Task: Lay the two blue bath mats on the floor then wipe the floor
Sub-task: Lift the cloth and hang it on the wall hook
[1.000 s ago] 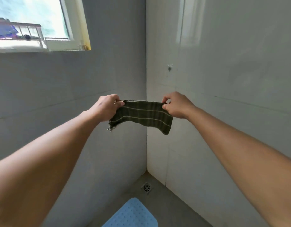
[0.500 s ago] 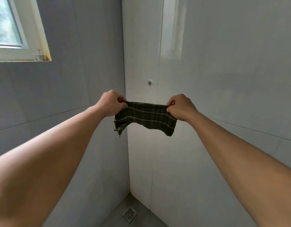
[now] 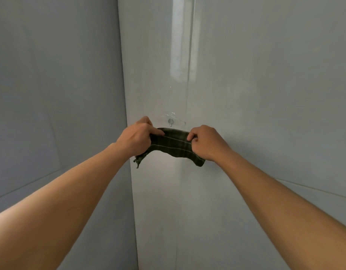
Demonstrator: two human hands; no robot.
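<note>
I grip a dark green striped cloth [image 3: 172, 143] with both hands. My left hand [image 3: 136, 140] is curled round one end and my right hand [image 3: 204, 143] round the other. The cloth's long axis runs left to right between my fists, and a loose end hangs below each one. I hold it up close to the right wall [image 3: 265, 94], just right of the wall corner. A small metal hook [image 3: 170, 122] sits just above the cloth's top edge, between my hands. Neither the blue bath mats nor the floor is in view. Wiping, I judge, means bringing the cloth straight down, and I see nothing in the way beneath my arms.
</note>
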